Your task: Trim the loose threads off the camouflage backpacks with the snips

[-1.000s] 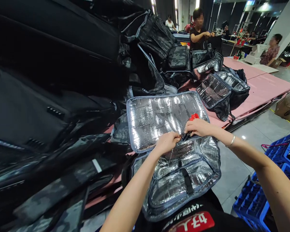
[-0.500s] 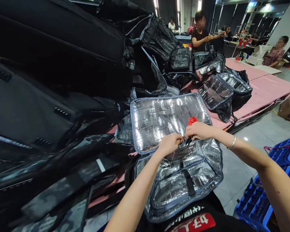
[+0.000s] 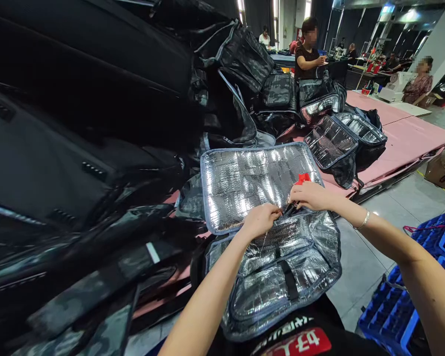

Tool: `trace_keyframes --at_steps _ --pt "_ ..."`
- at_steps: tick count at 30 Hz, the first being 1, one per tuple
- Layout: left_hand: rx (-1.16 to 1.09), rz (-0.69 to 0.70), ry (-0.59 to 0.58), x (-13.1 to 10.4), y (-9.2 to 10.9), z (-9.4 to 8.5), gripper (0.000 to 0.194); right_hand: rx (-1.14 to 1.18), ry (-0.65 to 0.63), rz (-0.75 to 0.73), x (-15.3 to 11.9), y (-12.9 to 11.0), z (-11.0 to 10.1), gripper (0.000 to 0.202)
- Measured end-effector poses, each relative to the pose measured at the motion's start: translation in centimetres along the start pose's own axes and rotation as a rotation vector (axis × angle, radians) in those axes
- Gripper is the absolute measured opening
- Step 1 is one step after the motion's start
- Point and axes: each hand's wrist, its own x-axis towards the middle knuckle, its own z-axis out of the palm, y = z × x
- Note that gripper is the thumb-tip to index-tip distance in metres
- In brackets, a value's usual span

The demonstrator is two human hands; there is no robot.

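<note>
An insulated bag [image 3: 282, 291] lies open before me, its silver foil lining showing and its lid [image 3: 241, 183] folded back. My left hand [image 3: 261, 218] is closed in a pinch at the seam between lid and body; fine thread ends seem to hang below it. In my right hand [image 3: 311, 195] are small thread snips [image 3: 291, 207] with dark blades and something red [image 3: 303, 178] at the upper end. The blades point at the seam, close beside my left fingertips. A black strap [image 3: 289, 280] crosses the bag's inner pocket.
Camouflage bags [image 3: 278, 90] are piled behind and to the left, around large black panels [image 3: 77, 113]. Another open foil-lined bag [image 3: 332, 141] sits on the pink-covered table [image 3: 411, 128]. Blue crates [image 3: 389, 306] stand on the floor at right. A co-worker [image 3: 308, 52] stands across the table.
My right hand has shifted slightly right and turned, so the snips' blades now point left toward the seam by my left fingertips. My left hand stays in place.
</note>
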Motion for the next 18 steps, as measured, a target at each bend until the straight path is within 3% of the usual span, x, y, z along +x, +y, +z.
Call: trace_keyframes --at_steps 9,18 --pt "0.007 -0.012 -0.003 0.1 -0.1 0.2 0.022 -0.034 -0.038 -0.035 0.9 -0.9 0.0 0.012" --pt "0.002 -0.023 0.007 0.0 0.0 0.1 0.024 -0.088 -0.014 -0.097 1.7 -1.0 1.6 0.011"
